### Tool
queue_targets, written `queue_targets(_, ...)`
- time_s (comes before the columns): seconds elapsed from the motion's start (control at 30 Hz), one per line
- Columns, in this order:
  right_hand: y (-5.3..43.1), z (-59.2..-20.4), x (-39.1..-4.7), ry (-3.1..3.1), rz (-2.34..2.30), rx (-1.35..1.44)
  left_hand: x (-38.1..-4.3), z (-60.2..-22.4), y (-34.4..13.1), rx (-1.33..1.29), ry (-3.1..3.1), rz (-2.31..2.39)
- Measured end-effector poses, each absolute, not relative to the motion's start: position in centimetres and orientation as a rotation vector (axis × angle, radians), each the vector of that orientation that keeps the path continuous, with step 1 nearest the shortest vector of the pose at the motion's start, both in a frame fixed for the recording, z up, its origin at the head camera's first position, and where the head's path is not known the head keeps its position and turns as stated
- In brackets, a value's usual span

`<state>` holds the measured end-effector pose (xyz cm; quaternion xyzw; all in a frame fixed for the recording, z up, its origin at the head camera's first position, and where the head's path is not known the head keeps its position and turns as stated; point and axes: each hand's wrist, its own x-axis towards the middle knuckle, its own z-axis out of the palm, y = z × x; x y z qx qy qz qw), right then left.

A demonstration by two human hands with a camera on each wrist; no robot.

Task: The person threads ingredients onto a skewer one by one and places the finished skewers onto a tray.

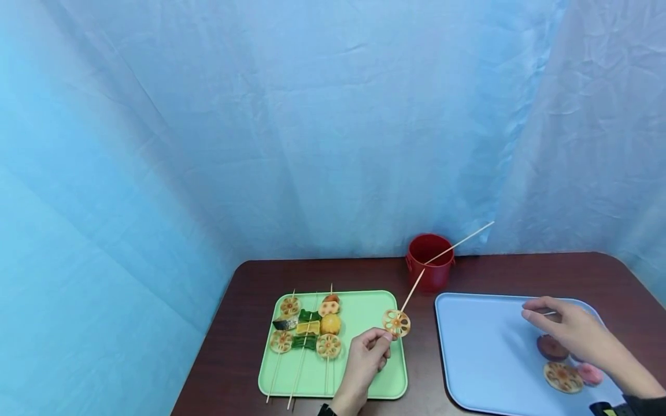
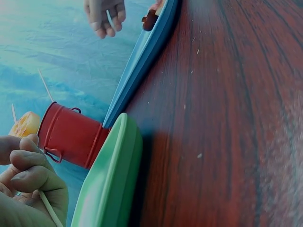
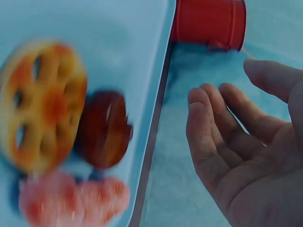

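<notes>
My left hand (image 1: pixel 362 361) pinches a wooden skewer (image 1: pixel 413 290) over the right side of the green tray (image 1: pixel 364 309). One lotus root slice (image 1: pixel 396 323) is threaded on that skewer, just above the fingers. In the left wrist view the skewer's lower end (image 2: pixel 49 208) comes out below the curled fingers. Over the blue tray (image 1: pixel 478 352) hovers my right hand (image 1: pixel 574 329), loosely bent and holding nothing. Beneath it lie another lotus root slice (image 1: pixel 563 377), a dark brown round piece (image 1: pixel 552 348) and a pink piece (image 3: pixel 71 198).
Several loaded skewers lie side by side on the green tray's left half, with green strips (image 1: pixel 304 341) and a yellow ball (image 1: pixel 330 324) among their pieces. Behind the trays stands a red bucket (image 1: pixel 430 277) with a bare skewer (image 1: pixel 470 236) leaning out. A blue curtain (image 1: pixel 333 144) backs the table.
</notes>
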<state>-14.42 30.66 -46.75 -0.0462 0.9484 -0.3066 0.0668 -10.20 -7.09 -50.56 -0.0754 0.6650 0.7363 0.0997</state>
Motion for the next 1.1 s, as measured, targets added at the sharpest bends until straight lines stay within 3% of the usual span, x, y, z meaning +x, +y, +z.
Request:
queue_targets(0.37,33.2,-47.3,-15.1,2.677,-0.741,-0.036,-10.2,-50.9,-7.5,-0.24,1.989,2.176)
queue_targets(1.1,34.0,-49.8,-15.1,2.683,-0.374,-0.193,-10.2,-51.0,-7.6,-0.239,1.978,2.178)
